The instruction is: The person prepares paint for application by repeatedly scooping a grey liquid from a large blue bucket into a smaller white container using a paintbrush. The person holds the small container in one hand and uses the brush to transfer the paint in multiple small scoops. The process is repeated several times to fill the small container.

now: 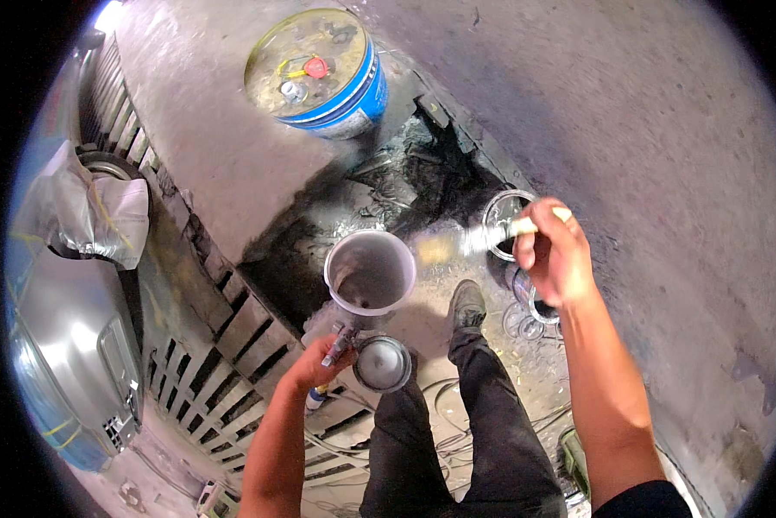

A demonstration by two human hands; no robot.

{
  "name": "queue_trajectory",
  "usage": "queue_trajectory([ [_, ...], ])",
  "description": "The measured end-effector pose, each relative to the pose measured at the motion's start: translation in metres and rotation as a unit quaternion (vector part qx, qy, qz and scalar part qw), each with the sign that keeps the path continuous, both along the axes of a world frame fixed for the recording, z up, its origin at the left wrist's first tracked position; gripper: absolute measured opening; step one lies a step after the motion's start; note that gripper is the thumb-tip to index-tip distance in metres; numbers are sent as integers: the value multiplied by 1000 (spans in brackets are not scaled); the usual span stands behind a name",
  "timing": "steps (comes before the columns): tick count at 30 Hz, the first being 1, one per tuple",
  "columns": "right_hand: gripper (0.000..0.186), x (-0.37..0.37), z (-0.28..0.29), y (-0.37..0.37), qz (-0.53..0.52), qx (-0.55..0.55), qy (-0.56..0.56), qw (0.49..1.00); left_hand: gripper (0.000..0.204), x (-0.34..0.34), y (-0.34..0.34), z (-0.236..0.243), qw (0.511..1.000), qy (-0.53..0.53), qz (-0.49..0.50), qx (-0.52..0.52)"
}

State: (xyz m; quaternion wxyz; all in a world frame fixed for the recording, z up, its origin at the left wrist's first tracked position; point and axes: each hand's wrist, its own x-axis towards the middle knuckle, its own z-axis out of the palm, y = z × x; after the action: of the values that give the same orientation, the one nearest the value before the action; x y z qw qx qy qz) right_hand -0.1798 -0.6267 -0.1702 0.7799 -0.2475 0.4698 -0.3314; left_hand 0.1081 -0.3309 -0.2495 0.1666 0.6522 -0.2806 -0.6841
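Brush (473, 241): right of centre in the frame and blurred; the pale handle is at the right, a silvery band in the middle, yellowish bristles pointing left.
Right hand (557, 250): right of centre, thumb and fingers clamped together on the brush handle; a dark sleeve (643, 501) shows at lower right.
Left hand (312, 363): lower left of centre, fingers closed around a spray gun (340, 344); some fingers are hidden from above.
Cup (382, 363): round and grey, beside the spray gun; whether it is open or lidded, I cannot tell.
Bucket (328, 267): pale, open, at mid-frame just above the spray gun, its inside stained grey, near the bristle tips.
Tins (495, 201): two, round and bright-rimmed, right of centre, partly hidden behind the right hand and wrist.
Legs: dark trousers (509, 423) at bottom centre, one dusty shoe (468, 305) below the brush.
Slats (252, 321): a grating running from lower centre to upper left.
Drum (353, 110): blue, at top centre, a red cap (316, 67) on its dirty lid.
Car panel (69, 302): silvery grey, far left, below a plastic-draped wheel (116, 211).
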Motion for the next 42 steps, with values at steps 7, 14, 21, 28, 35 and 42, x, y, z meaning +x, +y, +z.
queue_trajectory([
  [7,22,-8,-9,3,-29,-43,13,999,10,-16,-10,13,997,-64,-28,26],
  [14,29,-23,-29,61,3,-20,73,997,35,-22,6,7,968,-156,-29,-193],
  [21,23,-14,-74,152,127,86,137,979,41,-34,-3,19,971,-134,-17,-200],
  [28,29,6,-72,188,60,158,47,985,22,-41,17,-27,953,-183,-15,-240],
  [35,25,1,-86,173,30,138,99,985,15,-58,-31,-5,961,25,213,-174],
  [42,23,-31,-118,166,-114,111,43,986,34,-62,-36,-76,936,-81,330,-89],
])
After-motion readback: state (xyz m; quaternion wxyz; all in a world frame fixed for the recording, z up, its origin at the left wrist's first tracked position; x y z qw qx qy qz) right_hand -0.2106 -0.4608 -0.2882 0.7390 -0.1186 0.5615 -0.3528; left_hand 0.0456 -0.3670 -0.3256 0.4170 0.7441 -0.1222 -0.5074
